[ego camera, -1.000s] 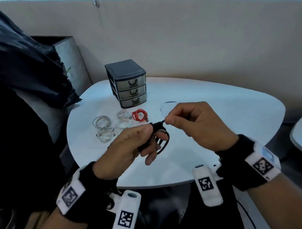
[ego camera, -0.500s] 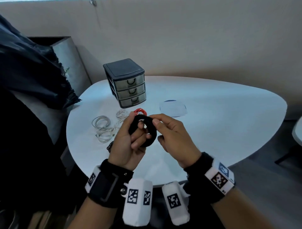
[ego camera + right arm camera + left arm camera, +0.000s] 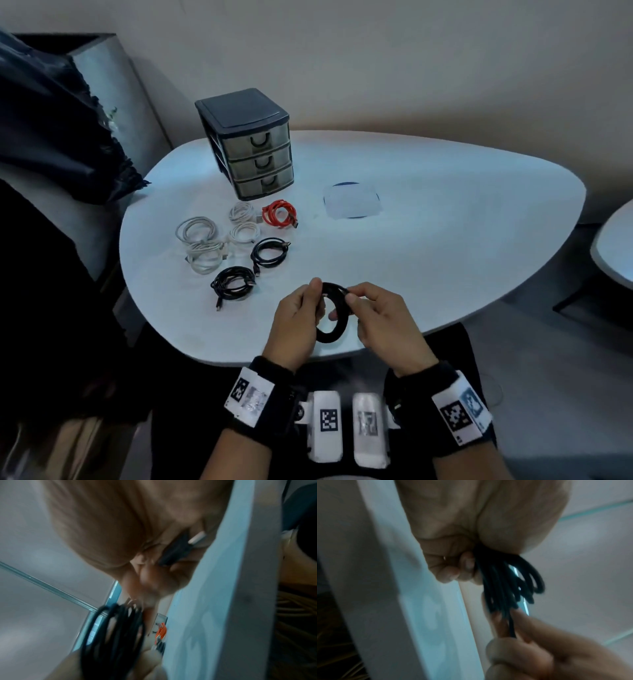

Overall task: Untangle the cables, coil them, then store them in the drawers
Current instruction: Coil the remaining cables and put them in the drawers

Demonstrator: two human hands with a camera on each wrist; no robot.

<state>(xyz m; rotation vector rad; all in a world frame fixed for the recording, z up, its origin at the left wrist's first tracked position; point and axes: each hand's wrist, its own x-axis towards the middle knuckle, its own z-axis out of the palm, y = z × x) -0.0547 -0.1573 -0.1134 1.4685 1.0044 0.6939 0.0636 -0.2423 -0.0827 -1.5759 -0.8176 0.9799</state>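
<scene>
A black cable coil (image 3: pixel 334 334) hangs upright just above the near edge of the white table (image 3: pixel 445 240). My left hand (image 3: pixel 301 315) grips its left side, fingers curled round the bunched loops (image 3: pixel 503 588). Against the top right of the coil, my right hand (image 3: pixel 359 305) pinches the cable's free end, and its plug (image 3: pixel 178 547) shows against the palm. The same loops (image 3: pixel 113 635) hang below the fingers in the right wrist view. On the table's left lie several coiled cables: white ones (image 3: pixel 205 246), a red one (image 3: pixel 279 214), two black ones (image 3: pixel 269 253). A small three-drawer unit (image 3: pixel 253 144) stands behind them, drawers shut.
A pale square pad (image 3: pixel 352 200) with a blue rim lies mid-table, right of the drawer unit. A dark bag (image 3: pixel 51 120) sits on a grey box at the left. Another table edge (image 3: pixel 613 246) shows at the far right.
Both hands have dropped lower and nearer to me with the black coil. The coiled cables on the table, hidden behind the hands before, now show in full.
</scene>
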